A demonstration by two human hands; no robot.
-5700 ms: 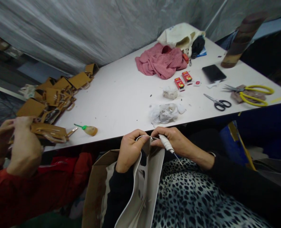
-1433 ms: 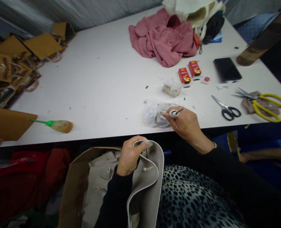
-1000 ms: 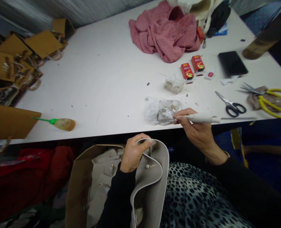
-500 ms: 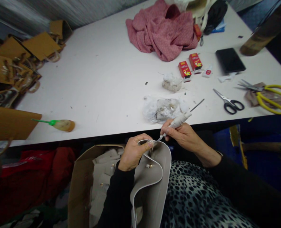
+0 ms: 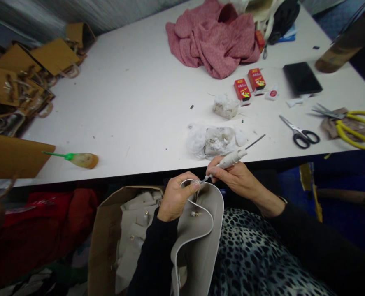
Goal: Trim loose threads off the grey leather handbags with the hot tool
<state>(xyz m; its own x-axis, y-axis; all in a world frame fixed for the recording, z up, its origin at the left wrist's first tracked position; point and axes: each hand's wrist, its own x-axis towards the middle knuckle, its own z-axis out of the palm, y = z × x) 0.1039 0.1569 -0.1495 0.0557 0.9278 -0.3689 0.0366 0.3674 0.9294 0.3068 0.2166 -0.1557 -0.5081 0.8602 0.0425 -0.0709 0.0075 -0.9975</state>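
Note:
My left hand [image 5: 175, 196] pinches the upper edge of a grey leather-like bag [image 5: 215, 213], thumb on top. The bag stands open on my lap, its white-edged panel curving in a wave, with a small metal stud [image 5: 195, 214] on it. My right hand [image 5: 236, 176] is closed around a pointed tool with a white wrapped handle [image 5: 231, 159]. A thin metal rod sticks out of the tool's far end. Its narrow near tip meets the bag's edge close beside my left thumb; whether it goes into the material I cannot tell.
A cardboard box [image 5: 103, 238] of grey pieces is left of the bag. On the white table [image 5: 133, 90] lie two wrapped blocks [image 5: 221, 139], black scissors [image 5: 301, 133], yellow-handled shears [image 5: 350, 127], red boxes [image 5: 242, 89], a green-nozzled bottle [image 5: 82, 159], a pink cloth [image 5: 213, 41] and brown bags [image 5: 54, 57].
The tool and my right hand have shifted slightly left and down along the bag's edge. My left hand keeps its pinch. The whole view has moved a little.

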